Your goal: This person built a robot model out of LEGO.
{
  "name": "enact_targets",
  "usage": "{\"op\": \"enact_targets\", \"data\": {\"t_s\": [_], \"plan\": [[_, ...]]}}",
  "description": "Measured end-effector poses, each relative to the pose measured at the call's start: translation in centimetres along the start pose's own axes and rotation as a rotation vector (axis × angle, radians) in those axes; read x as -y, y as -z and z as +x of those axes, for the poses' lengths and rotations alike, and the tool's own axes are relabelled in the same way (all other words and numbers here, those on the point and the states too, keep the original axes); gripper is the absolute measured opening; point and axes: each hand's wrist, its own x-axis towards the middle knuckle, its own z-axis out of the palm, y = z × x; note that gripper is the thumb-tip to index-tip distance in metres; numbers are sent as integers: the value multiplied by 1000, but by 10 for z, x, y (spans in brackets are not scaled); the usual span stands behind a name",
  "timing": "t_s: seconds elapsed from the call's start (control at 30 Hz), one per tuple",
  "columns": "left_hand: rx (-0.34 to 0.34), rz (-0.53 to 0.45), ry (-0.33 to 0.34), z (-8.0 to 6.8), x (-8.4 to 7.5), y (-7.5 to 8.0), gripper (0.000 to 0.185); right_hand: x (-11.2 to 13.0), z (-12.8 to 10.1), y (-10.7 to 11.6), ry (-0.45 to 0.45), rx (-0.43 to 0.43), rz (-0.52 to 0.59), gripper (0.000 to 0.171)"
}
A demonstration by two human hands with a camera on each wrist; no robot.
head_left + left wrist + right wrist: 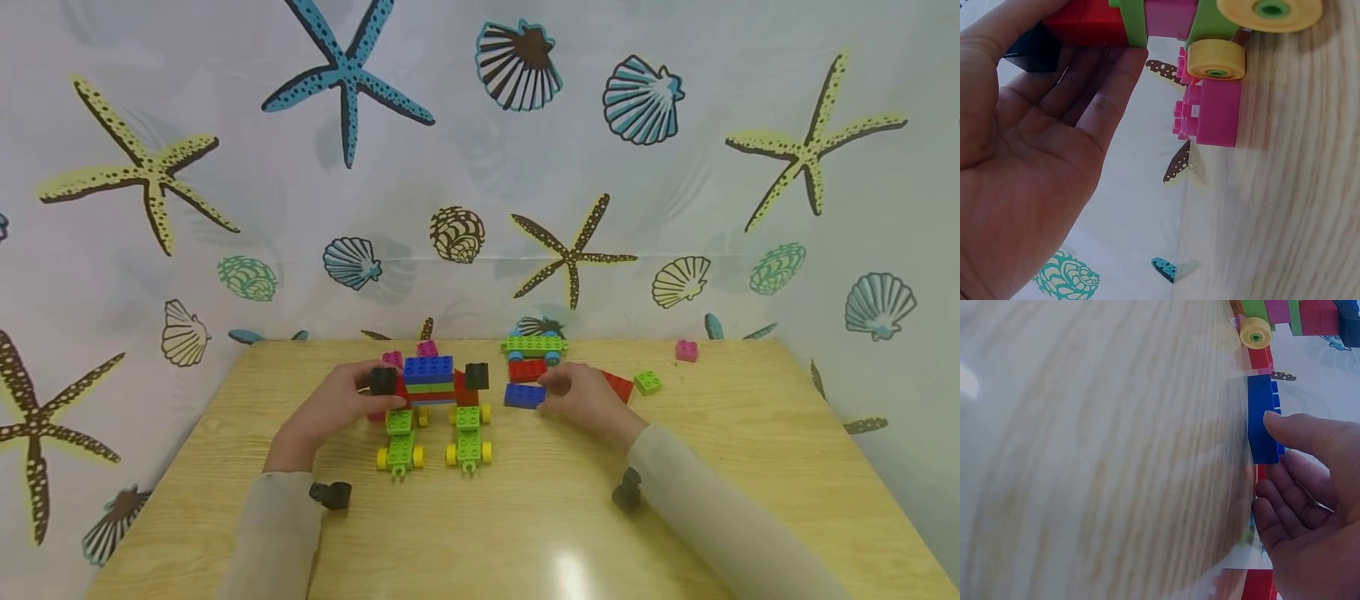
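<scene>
My left hand [336, 406] grips the left end of a toy-brick build [431, 387], thumb in front and fingers behind. The build has blue bricks on top, green and red bricks below and a black brick at each end. Under it are two green wheeled bases [468, 446] with yellow wheels, standing side by side. My right hand [585, 402] pinches the right end of a blue brick [522, 396] lying on the table. In the right wrist view the thumb [1282, 428] presses the brick's near side; its studs face up, away from the wood.
Behind the blue brick lie a red brick [528, 371] and a green wheeled base [536, 346] with blue wheels. A red piece [618, 385], a green brick [648, 382] and a pink brick [686, 350] lie to the right. Pink bricks [427, 349] sit behind the build. A patterned cloth [480, 167] hangs at the table's back edge.
</scene>
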Motion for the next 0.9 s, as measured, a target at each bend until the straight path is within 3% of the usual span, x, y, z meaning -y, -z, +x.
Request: {"op": "enact_targets", "data": {"t_s": [0.9], "plan": [[11, -13, 5, -1, -3, -2, 52, -1, -3, 6, -21, -39, 26, 34]]}}
